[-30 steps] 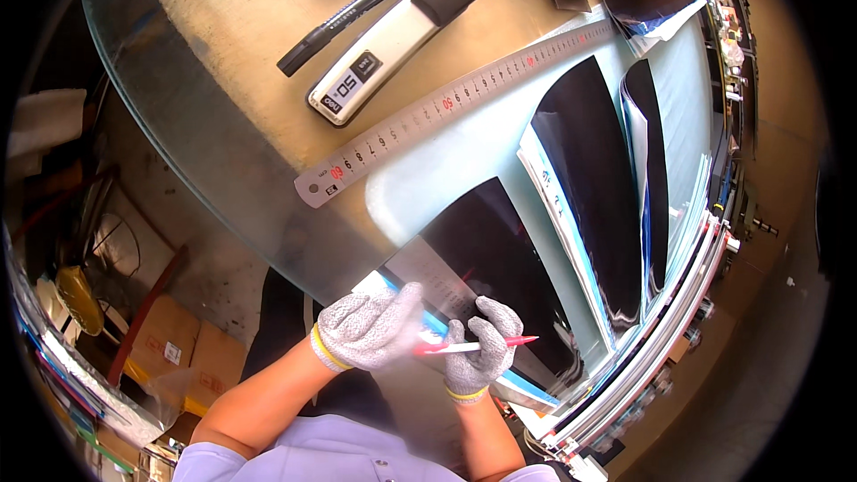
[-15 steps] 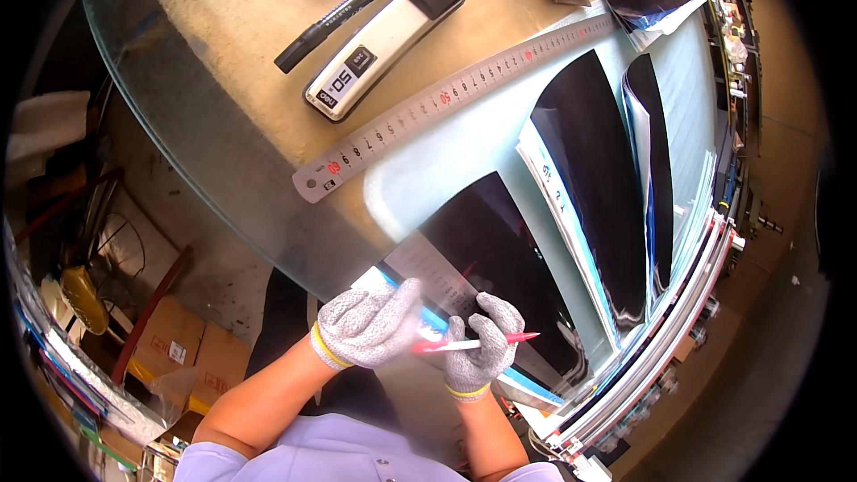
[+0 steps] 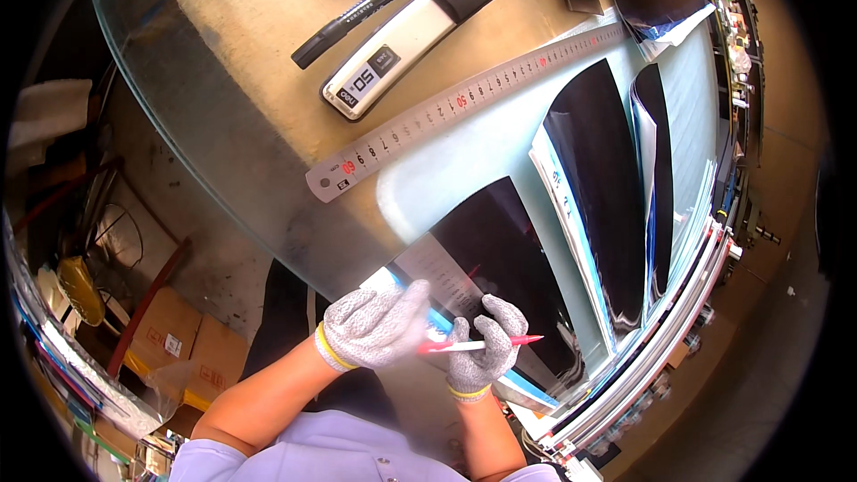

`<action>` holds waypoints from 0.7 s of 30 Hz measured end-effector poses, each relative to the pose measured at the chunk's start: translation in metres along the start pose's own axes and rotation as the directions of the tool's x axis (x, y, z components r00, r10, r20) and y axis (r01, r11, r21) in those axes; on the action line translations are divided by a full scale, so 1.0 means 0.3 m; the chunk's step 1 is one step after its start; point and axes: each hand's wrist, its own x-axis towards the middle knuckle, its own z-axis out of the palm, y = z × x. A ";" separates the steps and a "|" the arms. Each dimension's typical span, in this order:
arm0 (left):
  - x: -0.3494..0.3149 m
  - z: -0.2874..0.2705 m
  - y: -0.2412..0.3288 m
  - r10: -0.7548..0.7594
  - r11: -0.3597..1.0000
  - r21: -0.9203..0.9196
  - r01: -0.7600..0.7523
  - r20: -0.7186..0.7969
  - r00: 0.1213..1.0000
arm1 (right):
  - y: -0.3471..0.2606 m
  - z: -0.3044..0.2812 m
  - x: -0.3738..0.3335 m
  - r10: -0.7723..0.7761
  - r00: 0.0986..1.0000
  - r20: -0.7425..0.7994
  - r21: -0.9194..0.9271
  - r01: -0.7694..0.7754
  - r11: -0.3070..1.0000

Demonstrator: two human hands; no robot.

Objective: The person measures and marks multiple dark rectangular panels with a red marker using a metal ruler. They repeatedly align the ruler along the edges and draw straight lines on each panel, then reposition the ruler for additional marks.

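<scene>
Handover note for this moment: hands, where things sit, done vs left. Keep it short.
Left hand: gloved, pressing a small clear ruler flat on a black sheet.
Right hand: gloved, holding a red-tipped pen, tip pointing right over the sheet's near edge.
Long steel ruler, black marker and a white and black tool lie farther up the glass table, untouched.
Done: small ruler placed. Left: no line or cut visible yet on the sheet.

Brushed metal ruler (image 3: pixel 464 103), glossy black sheets (image 3: pixel 594 178), knitted cloth gloves (image 3: pixel 375 326)
</scene>
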 end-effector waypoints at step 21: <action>0.032 -0.039 0.015 -0.016 0.999 0.037 0.011 0.149 0.989 | 0.006 0.004 0.010 -0.007 0.999 -0.041 0.045 0.009 0.999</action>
